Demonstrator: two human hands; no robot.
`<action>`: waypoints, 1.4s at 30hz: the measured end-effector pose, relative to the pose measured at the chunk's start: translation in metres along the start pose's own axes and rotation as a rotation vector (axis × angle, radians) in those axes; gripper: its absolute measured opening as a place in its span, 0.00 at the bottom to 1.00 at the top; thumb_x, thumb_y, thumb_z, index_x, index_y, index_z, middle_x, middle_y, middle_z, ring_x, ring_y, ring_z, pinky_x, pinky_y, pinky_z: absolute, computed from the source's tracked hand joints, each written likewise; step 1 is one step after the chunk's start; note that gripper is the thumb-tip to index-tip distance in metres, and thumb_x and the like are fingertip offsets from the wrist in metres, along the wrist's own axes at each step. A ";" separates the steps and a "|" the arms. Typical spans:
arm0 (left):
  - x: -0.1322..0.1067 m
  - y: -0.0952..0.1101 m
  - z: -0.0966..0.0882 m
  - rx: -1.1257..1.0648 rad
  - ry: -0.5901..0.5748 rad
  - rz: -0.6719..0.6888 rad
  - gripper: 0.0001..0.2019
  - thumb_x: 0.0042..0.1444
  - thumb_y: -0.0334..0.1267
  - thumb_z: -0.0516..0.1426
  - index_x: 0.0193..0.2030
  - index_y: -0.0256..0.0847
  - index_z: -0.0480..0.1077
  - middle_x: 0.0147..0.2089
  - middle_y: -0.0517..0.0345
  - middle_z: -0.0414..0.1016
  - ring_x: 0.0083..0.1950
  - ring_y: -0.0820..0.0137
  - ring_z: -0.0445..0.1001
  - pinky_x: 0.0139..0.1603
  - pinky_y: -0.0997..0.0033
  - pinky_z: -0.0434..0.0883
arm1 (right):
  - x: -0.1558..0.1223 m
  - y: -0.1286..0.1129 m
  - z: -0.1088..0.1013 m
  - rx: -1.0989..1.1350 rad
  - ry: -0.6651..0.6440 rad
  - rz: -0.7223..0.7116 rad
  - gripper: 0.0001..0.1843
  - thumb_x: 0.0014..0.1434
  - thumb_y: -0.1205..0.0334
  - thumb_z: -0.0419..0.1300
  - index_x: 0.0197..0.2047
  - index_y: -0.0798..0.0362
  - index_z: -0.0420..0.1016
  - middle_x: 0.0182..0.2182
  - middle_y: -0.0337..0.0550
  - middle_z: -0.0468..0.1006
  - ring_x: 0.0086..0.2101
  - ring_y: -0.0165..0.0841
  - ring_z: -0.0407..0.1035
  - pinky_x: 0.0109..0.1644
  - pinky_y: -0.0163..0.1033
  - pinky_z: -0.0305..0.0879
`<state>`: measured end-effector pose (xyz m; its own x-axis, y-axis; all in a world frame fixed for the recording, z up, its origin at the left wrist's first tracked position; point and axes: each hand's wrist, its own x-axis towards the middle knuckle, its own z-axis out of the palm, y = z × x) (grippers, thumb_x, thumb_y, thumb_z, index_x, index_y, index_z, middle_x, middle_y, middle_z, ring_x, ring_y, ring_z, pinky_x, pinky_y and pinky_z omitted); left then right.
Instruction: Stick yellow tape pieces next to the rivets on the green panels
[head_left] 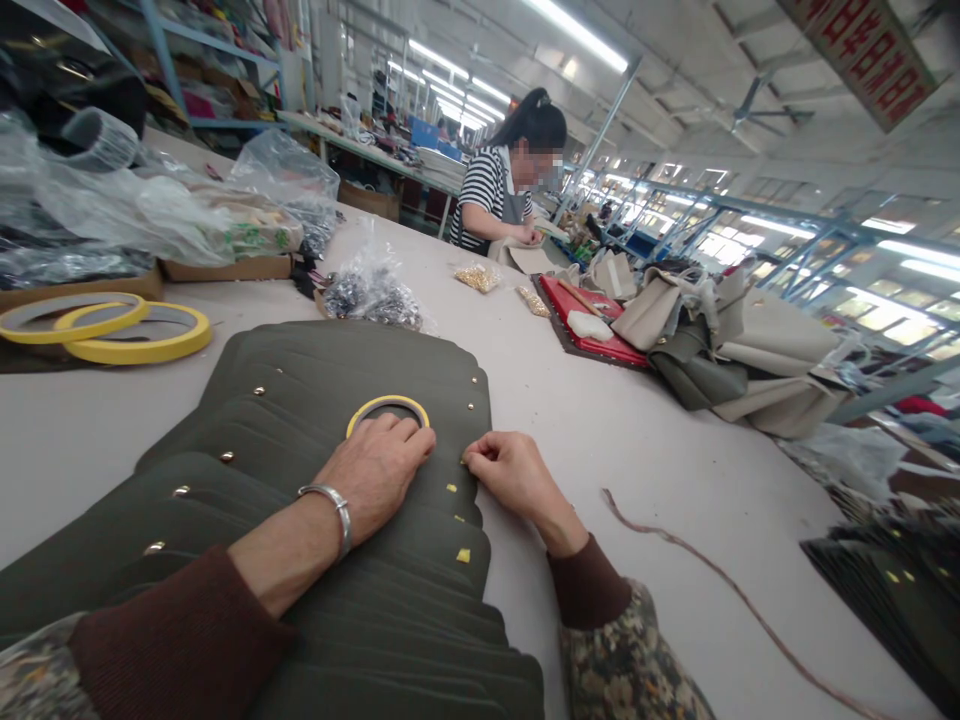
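Far left on the table (675, 440) lie two big yellow tape rings (112, 328). Next comes a row of dark green leather pieces (337, 400), stacked like steps, with small gold studs. The left hand (375, 470) lies flat and open on the stack, its fingers on a small yellow tape roll (388, 408); it presses and grabs nothing. Just to the right, the right hand (510, 470) pinches its fingertips at the edge of a piece, by tiny yellow stickers (463, 555). What it pinches is too small to see. If the flat hand pushes sideways, the stack could slide. A brown strip (720, 580) lies at the right.
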<state>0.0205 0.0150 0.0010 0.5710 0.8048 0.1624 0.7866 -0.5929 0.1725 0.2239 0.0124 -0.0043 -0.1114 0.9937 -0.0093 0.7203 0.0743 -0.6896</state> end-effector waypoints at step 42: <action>-0.053 0.010 -0.017 -0.113 -0.025 -0.051 0.10 0.64 0.33 0.47 0.38 0.45 0.68 0.36 0.56 0.75 0.38 0.66 0.76 0.38 0.69 0.70 | -0.033 -0.009 -0.017 -0.035 -0.372 -0.131 0.05 0.50 0.69 0.64 0.27 0.52 0.82 0.21 0.35 0.78 0.21 0.26 0.67 0.23 0.29 0.56</action>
<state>-0.0054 -0.0341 0.0102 0.5380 0.8333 0.1268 0.7837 -0.5499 0.2889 0.2329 -0.0194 0.0148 -0.4395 0.8781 -0.1893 0.7057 0.2072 -0.6775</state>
